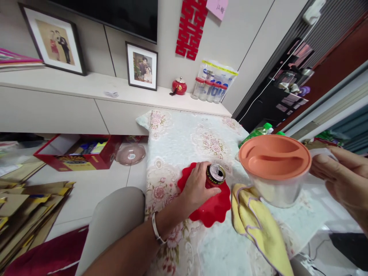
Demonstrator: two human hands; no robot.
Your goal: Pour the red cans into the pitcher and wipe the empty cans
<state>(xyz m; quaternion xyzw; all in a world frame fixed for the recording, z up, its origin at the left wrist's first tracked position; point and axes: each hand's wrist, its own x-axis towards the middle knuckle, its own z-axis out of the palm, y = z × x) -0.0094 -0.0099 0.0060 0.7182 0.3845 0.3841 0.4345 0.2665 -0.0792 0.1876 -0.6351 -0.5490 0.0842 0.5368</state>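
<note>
My left hand (198,188) is wrapped round an opened drink can (216,174). The can stands upright on a red scalloped plate (208,212), most of its side hidden by my fingers. To the right, my right hand (339,168) grips the handle of a clear plastic pitcher (283,193), held up over the right side of the table. Its orange lid (274,157) is on, and the pitcher is roughly upright. Beside the plate and below the pitcher lies a yellow cloth (258,230) with a purple edge.
A floral tablecloth (178,142) covers the table. Behind the pitcher are green bottles (260,132). On the white cabinet along the wall stand a small red pot (179,86), lidded jars (208,90) and framed photos (142,67). A red box (80,157) is on the floor at left.
</note>
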